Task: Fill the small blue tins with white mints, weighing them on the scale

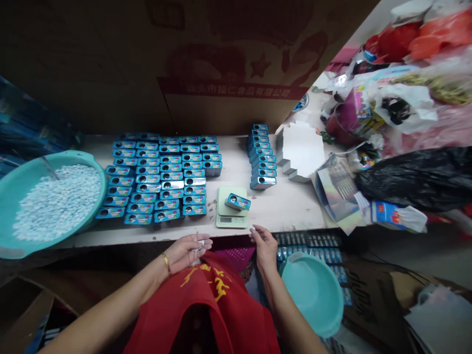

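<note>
We see the left hand [186,253] closed on white mints [199,244] (barely showing); the right hand [263,248], just below the digital scale [226,222] bearing a blue tin [238,202], has a grip we cannot tell.

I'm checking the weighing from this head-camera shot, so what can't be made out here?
- Head view: the small white piece in the left hand is mostly hidden by the fingers.
- Head view: the display of the pale green digital scale is too small to read.
- Head view: the blue rectangular tins below the bench are partly hidden by the teal plastic basin.
</note>
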A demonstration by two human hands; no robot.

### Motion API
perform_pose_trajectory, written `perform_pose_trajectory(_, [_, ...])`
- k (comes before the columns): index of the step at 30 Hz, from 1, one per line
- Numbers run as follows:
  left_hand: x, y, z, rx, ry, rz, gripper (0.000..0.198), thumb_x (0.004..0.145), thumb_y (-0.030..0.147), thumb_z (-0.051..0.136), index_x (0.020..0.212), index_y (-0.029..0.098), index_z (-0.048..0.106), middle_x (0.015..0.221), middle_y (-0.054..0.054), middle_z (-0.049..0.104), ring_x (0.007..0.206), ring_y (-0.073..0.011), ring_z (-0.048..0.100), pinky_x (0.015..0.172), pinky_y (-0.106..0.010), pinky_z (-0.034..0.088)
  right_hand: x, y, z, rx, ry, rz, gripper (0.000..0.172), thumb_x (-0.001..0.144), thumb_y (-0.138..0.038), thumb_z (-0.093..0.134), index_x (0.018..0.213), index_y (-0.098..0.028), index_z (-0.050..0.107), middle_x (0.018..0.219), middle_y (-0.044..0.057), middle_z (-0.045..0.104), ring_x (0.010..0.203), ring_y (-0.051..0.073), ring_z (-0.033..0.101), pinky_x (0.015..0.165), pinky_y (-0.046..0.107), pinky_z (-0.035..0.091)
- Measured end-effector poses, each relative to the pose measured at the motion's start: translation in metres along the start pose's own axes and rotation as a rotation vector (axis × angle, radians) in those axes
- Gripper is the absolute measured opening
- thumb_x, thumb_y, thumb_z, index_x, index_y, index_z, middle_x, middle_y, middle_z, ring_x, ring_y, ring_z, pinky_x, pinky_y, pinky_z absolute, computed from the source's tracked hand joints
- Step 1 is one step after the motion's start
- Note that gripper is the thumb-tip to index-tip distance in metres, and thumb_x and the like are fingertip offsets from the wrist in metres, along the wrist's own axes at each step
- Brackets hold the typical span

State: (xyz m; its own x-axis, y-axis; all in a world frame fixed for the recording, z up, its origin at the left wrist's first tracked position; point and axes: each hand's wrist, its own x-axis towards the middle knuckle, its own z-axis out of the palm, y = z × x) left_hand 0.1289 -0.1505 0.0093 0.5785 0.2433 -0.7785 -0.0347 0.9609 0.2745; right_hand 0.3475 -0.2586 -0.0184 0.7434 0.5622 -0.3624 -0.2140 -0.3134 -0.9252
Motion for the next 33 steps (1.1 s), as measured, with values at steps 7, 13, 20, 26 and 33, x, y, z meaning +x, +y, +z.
perform_pose_trajectory(7, [0.001, 0.001, 0.004, 0.101, 0.040, -0.020, 0.027, 0.065, 0.008, 0.062, 0.091, 0.009, 0.058, 0.082, -0.010, 0.064, 0.065, -0.0084, 0.059, 0.056, -0.014, 0.046, 0.007, -0.003, 0.001, 0.055, 0.042, -0.011, 0.027, 0.064, -0.033, 0.062, 0.084, -0.015, 0.059, 0.066, -0.001, 0.056, 0.059, 0.009, 0.052, 0.054, 0.021, 0.042])
perform_pose_trajectory(13, [-0.001, 0.000, 0.003, 0.103, 0.085, 0.004, 0.025, 0.064, 0.013, 0.064, 0.088, 0.010, 0.058, 0.072, -0.004, 0.062, 0.057, -0.0051, 0.055, 0.049, -0.012, 0.043, 0.017, -0.038, 0.021, -0.166, -0.092, -0.300, 0.019, 0.073, -0.030, 0.054, 0.084, -0.016, 0.060, 0.079, 0.003, 0.058, 0.073, 0.012, 0.053, 0.067, 0.026, 0.042])
perform_pose_trajectory(20, [-0.002, -0.001, 0.003, 0.094, 0.096, 0.036, 0.023, 0.063, 0.014, 0.065, 0.086, 0.011, 0.060, 0.071, -0.004, 0.062, 0.056, -0.0047, 0.053, 0.047, -0.011, 0.042, 0.047, -0.068, 0.057, -0.534, -0.198, -0.695, 0.017, 0.078, -0.024, 0.048, 0.089, -0.019, 0.060, 0.086, 0.004, 0.059, 0.084, 0.016, 0.051, 0.078, 0.031, 0.040])
perform_pose_trajectory(26, [-0.005, -0.003, 0.002, 0.081, 0.036, -0.002, 0.024, 0.064, 0.011, 0.064, 0.087, 0.009, 0.061, 0.082, -0.009, 0.064, 0.068, -0.0100, 0.058, 0.062, -0.017, 0.046, -0.011, -0.054, 0.041, -0.650, -0.403, -0.780, 0.021, 0.080, -0.018, 0.042, 0.093, -0.020, 0.059, 0.090, 0.007, 0.058, 0.088, 0.018, 0.051, 0.079, 0.034, 0.040])
perform_pose_trajectory(33, [0.001, -0.003, 0.004, 0.143, 0.003, -0.047, 0.022, 0.063, 0.008, 0.063, 0.085, 0.008, 0.061, 0.074, -0.008, 0.064, 0.065, -0.0099, 0.058, 0.058, -0.016, 0.045, -0.057, -0.013, 0.032, -0.468, -0.602, -0.431, 0.018, 0.081, -0.021, 0.043, 0.086, -0.021, 0.059, 0.080, 0.002, 0.059, 0.075, 0.012, 0.055, 0.068, 0.023, 0.043])
